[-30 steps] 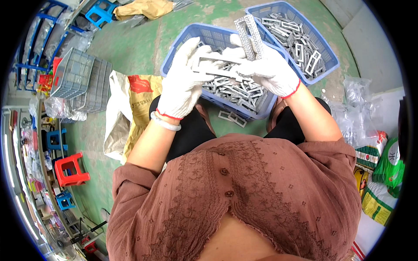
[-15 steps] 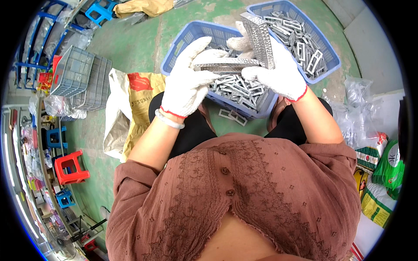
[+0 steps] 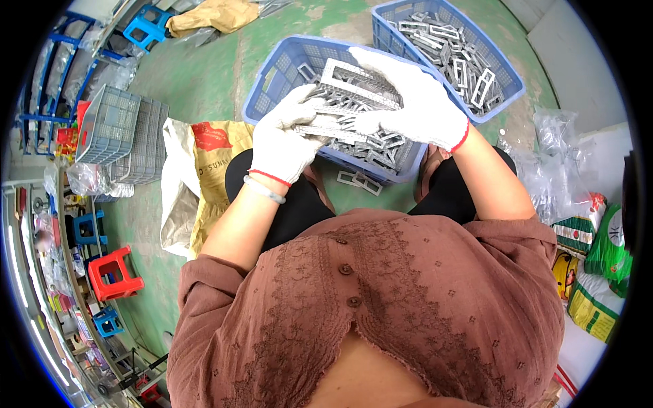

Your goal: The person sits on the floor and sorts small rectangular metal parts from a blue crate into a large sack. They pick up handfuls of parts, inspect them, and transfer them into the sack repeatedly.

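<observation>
Left hand (image 3: 280, 141), in a white knitted glove with a red cuff: fingers and thumb closed on the left end of a small bundle of slim grey metal frames (image 3: 328, 124), lying crosswise, right end near the right thumb. Right hand (image 3: 423, 102), gloved alike: fingers spread wide and thumb apart, holding a fanned stack of grey metal rectangular frames (image 3: 360, 87) tilted down toward the palm. Both held lots are above a blue perforated plastic basket (image 3: 264, 85), itself heaped with loose frames of the same kind. Second blue perforated plastic basket (image 3: 505, 68): just beyond, to the right, likewise filled. Two loose grey rectangular frames (image 3: 360, 182): on the green floor (image 3: 211, 75), near side of the first basket, between the feet. Yellow-and-white sack with a red patch (image 3: 216, 160): on the floor, left. Red plastic stool (image 3: 115, 273): farther left. Clear plastic bags (image 3: 554, 160): floor, right
</observation>
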The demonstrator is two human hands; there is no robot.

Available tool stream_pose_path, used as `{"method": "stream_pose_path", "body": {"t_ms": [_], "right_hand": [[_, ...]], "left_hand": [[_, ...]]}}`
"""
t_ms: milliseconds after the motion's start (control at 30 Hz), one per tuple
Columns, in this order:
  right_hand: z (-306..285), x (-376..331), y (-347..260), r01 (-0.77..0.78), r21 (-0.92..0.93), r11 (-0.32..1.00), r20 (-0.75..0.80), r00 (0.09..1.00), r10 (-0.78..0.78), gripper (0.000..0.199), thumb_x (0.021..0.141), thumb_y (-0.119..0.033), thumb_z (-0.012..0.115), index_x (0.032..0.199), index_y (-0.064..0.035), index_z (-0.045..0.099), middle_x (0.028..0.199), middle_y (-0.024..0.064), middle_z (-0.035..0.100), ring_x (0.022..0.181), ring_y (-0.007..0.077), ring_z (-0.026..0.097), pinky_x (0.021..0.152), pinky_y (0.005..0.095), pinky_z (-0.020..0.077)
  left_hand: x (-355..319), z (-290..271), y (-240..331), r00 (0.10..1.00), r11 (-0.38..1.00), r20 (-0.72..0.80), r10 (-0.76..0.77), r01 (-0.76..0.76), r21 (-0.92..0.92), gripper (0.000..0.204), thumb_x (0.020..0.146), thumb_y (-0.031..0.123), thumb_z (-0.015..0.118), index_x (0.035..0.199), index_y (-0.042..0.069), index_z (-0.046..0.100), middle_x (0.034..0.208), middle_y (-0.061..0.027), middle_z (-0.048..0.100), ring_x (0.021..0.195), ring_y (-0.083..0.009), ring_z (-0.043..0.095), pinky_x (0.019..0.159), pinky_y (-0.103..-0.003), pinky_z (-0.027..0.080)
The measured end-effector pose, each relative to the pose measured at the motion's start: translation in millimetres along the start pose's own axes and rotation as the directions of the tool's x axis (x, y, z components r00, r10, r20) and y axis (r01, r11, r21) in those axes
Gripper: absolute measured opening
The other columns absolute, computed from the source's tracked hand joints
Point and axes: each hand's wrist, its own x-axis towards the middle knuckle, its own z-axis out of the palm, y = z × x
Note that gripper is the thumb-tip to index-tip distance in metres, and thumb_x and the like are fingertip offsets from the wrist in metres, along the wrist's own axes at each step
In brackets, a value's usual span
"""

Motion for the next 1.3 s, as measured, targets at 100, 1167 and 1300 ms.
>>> {"method": "stream_pose_path", "body": {"t_ms": [100,1167,1300], "right_hand": [[-1.5,-0.8,-0.7,0.006,-0.015,1.0,0.01,1.0,-0.006,0.086,0.077,-0.048,0.077,0.148,-0.0117,0.044,0.143,0.0181,0.053,0.13,0.0353,0.053,0.108,0.0422,0.0416],[-23.2,-1.5,-12.2,-0.175,0.673,0.719,0.094,0.984,0.152,0.043,0.09,0.006,0.057,0.132,0.0015,0.057,0.109,0.0135,0.07,0.096,0.0179,0.069,0.088,0.0311,0.056],[-24.9,-2.6,-15.7,-0.177,0.678,0.713,0.091,0.983,0.158,0.042,0.09,0.005,0.057,0.132,0.0013,0.058,0.11,0.0132,0.07,0.096,0.0174,0.069,0.088,0.0302,0.0558]], "left_hand": [[6.7,-15.1,2.2,0.997,1.0,0.075,-0.005,0.003,0.024,0.044,0.088,0.001,0.05,0.131,-0.004,0.051,0.109,-0.0181,0.062,0.087,-0.0266,0.06,0.08,-0.042,0.053],[-12.7,37.1,8.0,0.972,0.703,0.174,0.157,-0.234,0.672,0.05,0.094,0.011,0.06,0.139,-0.007,0.048,0.126,-0.0198,0.063,0.091,-0.0116,0.066,0.062,-0.017,0.051],[-12.8,35.9,10.2,0.977,0.698,0.173,0.128,-0.212,0.683,0.05,0.094,0.012,0.06,0.139,-0.008,0.047,0.13,-0.0194,0.061,0.11,-0.0191,0.063,0.069,-0.02,0.053]]}}
